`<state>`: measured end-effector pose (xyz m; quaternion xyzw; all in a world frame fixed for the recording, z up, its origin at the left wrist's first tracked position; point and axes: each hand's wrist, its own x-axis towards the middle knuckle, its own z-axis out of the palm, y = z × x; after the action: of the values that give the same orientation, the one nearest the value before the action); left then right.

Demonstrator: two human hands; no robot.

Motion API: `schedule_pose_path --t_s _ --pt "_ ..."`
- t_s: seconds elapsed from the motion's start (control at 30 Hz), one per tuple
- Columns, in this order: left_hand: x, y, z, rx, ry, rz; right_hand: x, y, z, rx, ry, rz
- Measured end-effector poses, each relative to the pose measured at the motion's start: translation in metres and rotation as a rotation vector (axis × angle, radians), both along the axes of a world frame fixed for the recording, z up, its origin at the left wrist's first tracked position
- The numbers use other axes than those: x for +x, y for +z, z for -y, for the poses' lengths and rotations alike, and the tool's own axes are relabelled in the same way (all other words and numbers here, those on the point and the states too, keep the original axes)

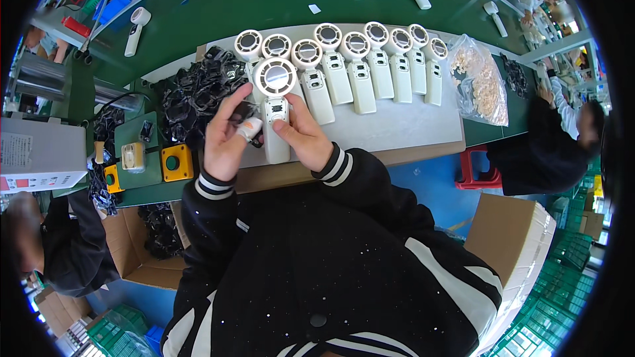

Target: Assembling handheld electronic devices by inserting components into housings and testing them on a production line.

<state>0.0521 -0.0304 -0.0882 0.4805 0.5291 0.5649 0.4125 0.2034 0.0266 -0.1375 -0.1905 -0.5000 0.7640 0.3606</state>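
Note:
A white handheld fan (pixel 276 149) stands nearly upright in front of me, its round slotted head away from me. My right hand (pixel 307 135) grips the handle from the right, thumb pressed on its front below a small recessed opening. From the left, my left hand (pixel 227 139) closes against the same fan, index finger by the head and a white-wrapped thumb (pixel 249 129) at the handle's side; its other fingers are mostly hidden. Something small and black shows under that thumb, too unclear to name. Behind stand several similar white fans (pixel 360 86) in a row.
Left of the fans lies a heap of black plastic pieces (pixel 198 96). Yellow boxes with green buttons (pixel 176 162) sit at the near left. A clear bag of beige pieces (pixel 479 79) lies right. Cardboard boxes (pixel 509 238) and a red stool (pixel 477 168) flank me; co-workers sit on both sides.

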Motion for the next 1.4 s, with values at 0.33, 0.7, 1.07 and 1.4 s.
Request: schedule_pose_path --t_s 0.33,0.7,1.07,1.4 --pt "0.024 -0.022 0.004 0.006 0.04 0.314 -0.002 -0.006 0.002 0.147 -0.12 0.119" --pt "0.023 -0.008 0.011 0.134 0.166 -0.365 -0.001 0.002 0.001 -0.033 0.003 -0.032" --pt "0.028 -0.02 0.009 0.079 0.189 -0.225 0.001 0.013 0.005 0.127 -0.104 0.027" --pt "0.033 -0.004 0.005 0.094 0.139 -0.223 0.002 0.025 0.009 0.346 -0.315 0.181"
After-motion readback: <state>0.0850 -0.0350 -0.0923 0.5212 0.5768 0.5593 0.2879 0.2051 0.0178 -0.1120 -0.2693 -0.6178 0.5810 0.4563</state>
